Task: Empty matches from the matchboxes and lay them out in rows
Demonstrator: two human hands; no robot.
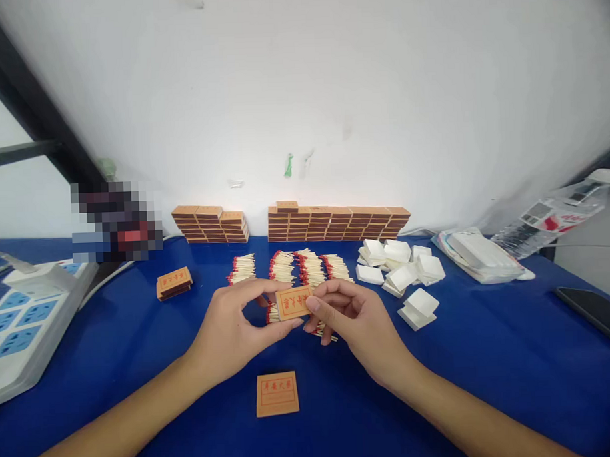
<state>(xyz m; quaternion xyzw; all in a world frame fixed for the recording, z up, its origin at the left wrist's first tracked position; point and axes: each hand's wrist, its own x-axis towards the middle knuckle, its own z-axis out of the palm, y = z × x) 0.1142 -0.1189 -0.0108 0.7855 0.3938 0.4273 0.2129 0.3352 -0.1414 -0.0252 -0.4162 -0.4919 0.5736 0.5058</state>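
Between my two hands is an orange-brown matchbox (293, 303) with red characters on its face. My left hand (238, 321) grips its long edges between thumb and fingers. The thumb and fingers of my right hand (355, 320) pinch its right end. Whether an inner tray sits inside it cannot be seen. Behind the hands, red-tipped matches (311, 268) lie in several bundles, some partly hidden by my fingers. A flat matchbox sleeve (277, 394) lies on the blue table nearer to me.
Matchboxes stand stacked along the wall in a left stack (209, 225) and a longer right stack (335, 224). White paper trays (401, 275) are heaped to the right, near a plastic packet (481, 256), a bottle (554, 213) and a phone (598, 315). At left are matchbox sleeves (174, 283) and a power strip (33, 324).
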